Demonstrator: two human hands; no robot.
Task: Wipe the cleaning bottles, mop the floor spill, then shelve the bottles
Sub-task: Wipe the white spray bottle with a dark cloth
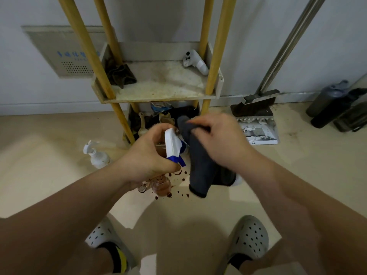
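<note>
My left hand point(148, 158) grips a spray bottle by its neck; its white and blue trigger head point(173, 145) points up and its clear body with brown liquid point(161, 187) hangs below my hand. My right hand point(221, 140) holds a dark grey cloth point(200, 167) right beside the trigger head, and the cloth drapes down. Dark brown drops of the spill point(181, 176) dot the beige floor under both hands. A second white spray bottle point(97, 155) stands on the floor to the left.
A shelf rack point(158, 84) with yellow posts stands ahead; its dirty shelf holds a dark rag point(121, 75) and a white controller point(193, 61). The lower shelf is crowded. A dustpan with broom point(256, 120) and dark bottles point(333, 104) are to the right. My feet are below.
</note>
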